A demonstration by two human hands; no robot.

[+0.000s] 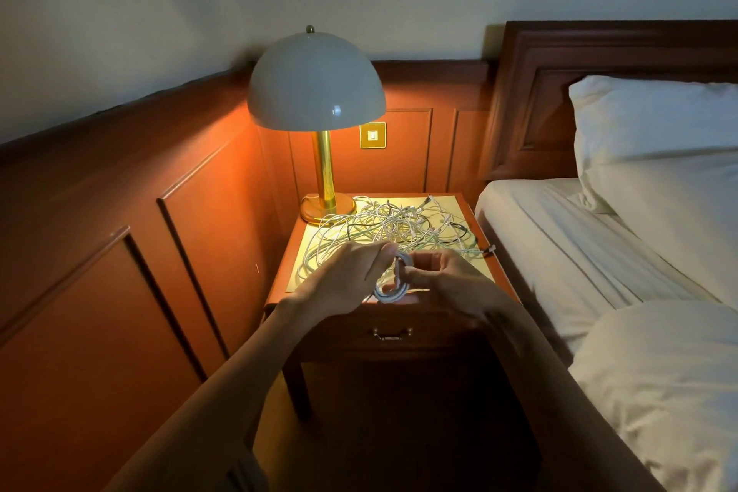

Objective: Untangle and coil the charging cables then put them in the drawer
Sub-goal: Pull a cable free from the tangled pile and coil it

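Note:
A tangle of white and dark charging cables (393, 226) is spread over the top of a wooden nightstand (279, 280). Above the nightstand's front edge, both hands hold a small coil of white cable (393, 284). My left hand (347, 276) pinches the coil at its top. My right hand (443, 276) grips it from the right side. The drawer (439, 334) in the nightstand's front is closed, with a metal handle (392, 334) at its middle.
A lit table lamp (317, 92) with a white dome shade and brass base stands at the nightstand's back left. Wood-panelled wall runs along the left. A bed (579, 252) with white sheets and a pillow (655, 120) lies close on the right.

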